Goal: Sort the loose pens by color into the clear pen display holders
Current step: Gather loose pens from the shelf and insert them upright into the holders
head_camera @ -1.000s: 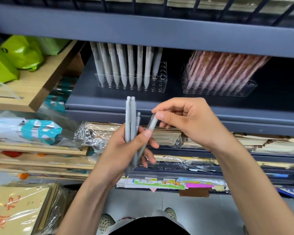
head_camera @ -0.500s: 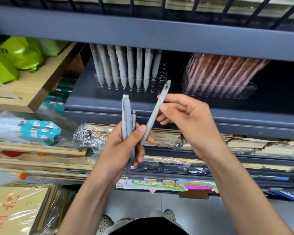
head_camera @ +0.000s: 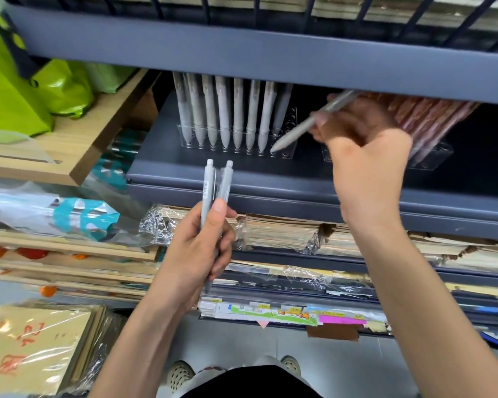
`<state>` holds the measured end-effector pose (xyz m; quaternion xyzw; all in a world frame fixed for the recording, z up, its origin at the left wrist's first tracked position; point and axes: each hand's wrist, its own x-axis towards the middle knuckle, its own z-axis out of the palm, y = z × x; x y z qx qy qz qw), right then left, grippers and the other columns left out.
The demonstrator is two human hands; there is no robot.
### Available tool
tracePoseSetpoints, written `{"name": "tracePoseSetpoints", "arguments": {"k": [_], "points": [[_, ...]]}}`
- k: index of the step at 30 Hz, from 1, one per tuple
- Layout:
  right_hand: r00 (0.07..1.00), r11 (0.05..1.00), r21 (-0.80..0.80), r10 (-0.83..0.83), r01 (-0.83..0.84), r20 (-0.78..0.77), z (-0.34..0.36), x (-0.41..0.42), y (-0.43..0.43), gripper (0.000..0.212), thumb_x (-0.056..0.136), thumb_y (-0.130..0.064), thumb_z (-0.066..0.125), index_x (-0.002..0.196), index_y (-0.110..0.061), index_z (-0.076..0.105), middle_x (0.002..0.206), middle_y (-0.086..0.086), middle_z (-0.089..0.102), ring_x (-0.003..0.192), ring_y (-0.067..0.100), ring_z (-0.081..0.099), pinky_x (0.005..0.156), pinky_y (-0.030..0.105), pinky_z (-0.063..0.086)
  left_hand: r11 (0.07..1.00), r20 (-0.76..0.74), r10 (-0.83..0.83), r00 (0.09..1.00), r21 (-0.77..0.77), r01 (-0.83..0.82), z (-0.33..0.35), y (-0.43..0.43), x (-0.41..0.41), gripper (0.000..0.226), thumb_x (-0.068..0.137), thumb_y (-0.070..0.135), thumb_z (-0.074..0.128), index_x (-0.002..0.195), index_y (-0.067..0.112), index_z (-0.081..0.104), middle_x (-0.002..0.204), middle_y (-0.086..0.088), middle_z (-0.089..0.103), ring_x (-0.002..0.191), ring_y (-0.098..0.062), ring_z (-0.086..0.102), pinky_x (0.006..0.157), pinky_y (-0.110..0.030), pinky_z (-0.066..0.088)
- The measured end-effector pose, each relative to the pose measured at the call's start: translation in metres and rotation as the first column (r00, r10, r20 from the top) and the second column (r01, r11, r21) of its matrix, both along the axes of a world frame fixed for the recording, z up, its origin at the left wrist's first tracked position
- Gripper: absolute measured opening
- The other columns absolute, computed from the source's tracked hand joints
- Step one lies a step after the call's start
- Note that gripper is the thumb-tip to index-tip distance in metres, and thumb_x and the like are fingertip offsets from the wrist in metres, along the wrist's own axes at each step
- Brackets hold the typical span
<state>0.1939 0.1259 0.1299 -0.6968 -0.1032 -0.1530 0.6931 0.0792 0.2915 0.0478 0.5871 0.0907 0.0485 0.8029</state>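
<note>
My left hand (head_camera: 197, 251) grips two upright grey pens (head_camera: 216, 183) below the shelf edge. My right hand (head_camera: 362, 156) holds a single grey pen (head_camera: 302, 129), tilted, its tip down at the right end of the clear holder (head_camera: 288, 152). That holder carries a row of several grey-white pens (head_camera: 230, 113) standing in its holes. A second clear holder (head_camera: 434, 158) to the right holds pink-brown pens (head_camera: 431, 116), partly hidden behind my right hand.
The grey metal shelf (head_camera: 270, 179) bears both holders; an upper shelf beam (head_camera: 270, 58) hangs low over them. Wrapped paper stacks (head_camera: 282, 232) lie on the shelf below. Green bags (head_camera: 26, 90) and a wooden board (head_camera: 69, 145) are left. Brown envelopes (head_camera: 35, 349) lie bottom left.
My right hand drew one grey pen out of the bundle in my left hand, lifted it, and carried it up to the right end of the grey-pen holder.
</note>
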Motion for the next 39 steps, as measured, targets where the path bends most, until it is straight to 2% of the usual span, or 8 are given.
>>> {"name": "tracePoseSetpoints", "arguments": {"k": [3, 6, 9, 15, 18, 22, 31, 39], "points": [[0.986, 0.991, -0.006, -0.13, 0.131, 0.101, 0.001, 0.005, 0.007, 0.01, 0.084, -0.012, 0.07, 0.094, -0.013, 0.069, 0.087, -0.007, 0.075, 0.086, 0.007, 0.07, 0.08, 0.025, 0.055, 1.0, 0.001, -0.01, 1.0, 0.021, 0.01, 0.002, 0.002, -0.002, 0.042, 0.093, 0.055, 0.05, 0.093, 0.015, 0.06, 0.06, 0.001, 0.042, 0.036, -0.011, 0.028, 0.036, -0.017, 0.024], [0.97, 0.966, -0.155, -0.182, 0.207, 0.161, -0.002, 0.006, 0.015, 0.012, 0.087, -0.021, 0.068, 0.099, -0.017, 0.068, 0.089, -0.012, 0.071, 0.087, 0.004, 0.068, 0.085, 0.035, 0.054, 0.999, -0.022, -0.011, 1.0, 0.032, 0.011, 0.003, 0.002, -0.003, 0.039, 0.093, 0.049, 0.051, 0.096, 0.01, 0.058, 0.06, 0.002, 0.046, 0.036, -0.012, 0.029, 0.036, -0.018, 0.022], [0.953, 0.923, -0.296, -0.173, 0.245, 0.248, -0.003, 0.008, 0.023, 0.014, 0.09, -0.022, 0.064, 0.1, -0.013, 0.067, 0.087, -0.012, 0.067, 0.082, 0.002, 0.066, 0.081, 0.03, 0.054, 0.999, -0.032, -0.012, 0.999, 0.035, 0.013, 0.001, 0.003, -0.005, 0.04, 0.091, 0.049, 0.053, 0.095, 0.009, 0.057, 0.06, 0.002, 0.046, 0.036, -0.012, 0.029, 0.035, -0.018, 0.021], [0.963, 0.815, -0.53, -0.12, 0.236, 0.243, 0.003, 0.025, 0.03, 0.026, 0.095, -0.033, 0.055, 0.101, -0.009, 0.066, 0.094, 0.009, 0.071, 0.087, 0.026, 0.067, 0.082, 0.041, 0.051, 1.0, -0.041, -0.023, 0.999, 0.011, 0.024, -0.003, 0.006, -0.007, 0.037, 0.092, 0.052, 0.056, 0.092, 0.015, 0.06, 0.06, 0.001, 0.045, 0.035, -0.012, 0.03, 0.034, -0.017, 0.025], [0.969, 0.751, -0.624, -0.09, 0.218, 0.23, 0.003, 0.026, 0.038, 0.03, 0.097, -0.028, 0.053, 0.119, -0.012, 0.062, 0.103, 0.01, 0.071, 0.093, 0.032, 0.066, 0.087, 0.042, 0.05, 1.0, -0.037, -0.024, 0.999, 0.019, 0.024, -0.005, 0.006, -0.008, 0.035, 0.092, 0.05, 0.055, 0.092, 0.015, 0.059, 0.06, 0.001, 0.045, 0.035, -0.012, 0.03, 0.035, -0.016, 0.025], [0.972, 0.776, -0.591, -0.122, 0.221, 0.202, -0.003, 0.018, 0.042, 0.037, 0.097, -0.02, 0.054, 0.133, -0.014, 0.053, 0.107, 0.006, 0.069, 0.093, 0.023, 0.063, 0.087, 0.03, 0.047, 0.999, -0.024, -0.026, 0.999, 0.023, 0.026, -0.006, 0.007, -0.009, 0.032, 0.092, 0.05, 0.055, 0.09, 0.018, 0.06, 0.06, 0.002, 0.046, 0.035, -0.011, 0.03, 0.034, -0.016, 0.026], [0.95, 0.715, -0.643, -0.101, 0.275, 0.295, -0.005, 0.022, 0.043, 0.029, 0.097, -0.02, 0.054, 0.121, -0.006, 0.058, 0.104, 0.01, 0.069, 0.095, 0.03, 0.064, 0.081, 0.036, 0.046, 0.999, -0.053, -0.031, 0.998, -0.032, 0.03, -0.009, 0.01, -0.006, 0.022, 0.093, 0.04, 0.056, 0.089, 0.019, 0.061, 0.061, 0.0, 0.049, 0.035, -0.012, 0.031, 0.035, -0.016, 0.026], [0.974, 0.909, -0.365, -0.143, 0.199, 0.175, -0.01, -0.001, 0.023, 0.017, 0.088, -0.024, 0.063, 0.105, -0.02, 0.063, 0.081, -0.013, 0.069, 0.073, 0.006, 0.064, 0.075, 0.035, 0.054, 0.995, 0.059, -0.087, 0.995, -0.042, 0.089, -0.009, 0.012, -0.004, 0.011, 0.088, 0.031, 0.06, 0.086, 0.02, 0.059, 0.067, -0.005, 0.055, 0.036, -0.013, 0.034, 0.035, -0.017, 0.028]]}}
